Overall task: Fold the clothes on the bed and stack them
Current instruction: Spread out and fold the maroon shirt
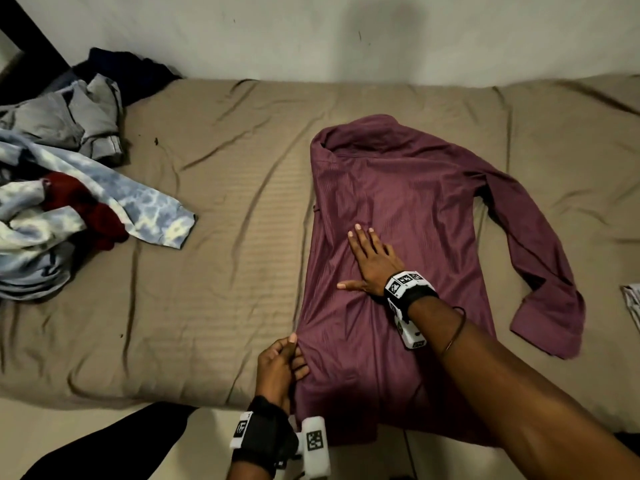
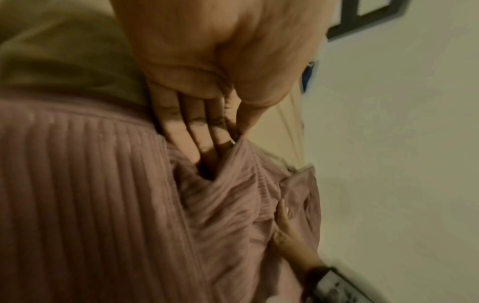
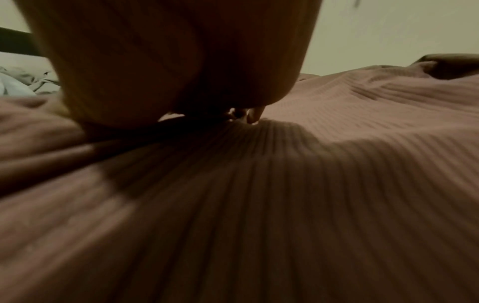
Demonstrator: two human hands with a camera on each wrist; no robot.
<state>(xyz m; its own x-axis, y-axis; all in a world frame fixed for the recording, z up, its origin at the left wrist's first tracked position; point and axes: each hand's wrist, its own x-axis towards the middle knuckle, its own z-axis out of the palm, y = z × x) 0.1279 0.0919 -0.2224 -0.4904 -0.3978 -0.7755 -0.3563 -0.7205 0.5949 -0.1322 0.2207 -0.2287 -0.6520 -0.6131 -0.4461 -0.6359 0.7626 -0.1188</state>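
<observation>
A maroon ribbed long-sleeved shirt (image 1: 398, 188) lies spread on the tan bed (image 1: 214, 271), its hem hanging over the near edge and one sleeve (image 1: 540, 258) stretched out to the right. My right hand (image 1: 372, 259) lies flat on the middle of the shirt (image 3: 285, 194), fingers straight and pressing down. My left hand (image 1: 287, 358) pinches the shirt's left side edge near the hem; in the left wrist view its fingers (image 2: 197, 131) curl into a fold of the shirt (image 2: 90, 194).
A heap of unfolded clothes sits at the bed's left end: a blue tie-dye garment (image 1: 114, 202), a dark red piece (image 1: 86, 206), grey clothes (image 1: 69, 116) and a dark one (image 1: 128, 71). A pale cloth (image 1: 632, 303) peeks in at the right edge. A wall runs behind the bed.
</observation>
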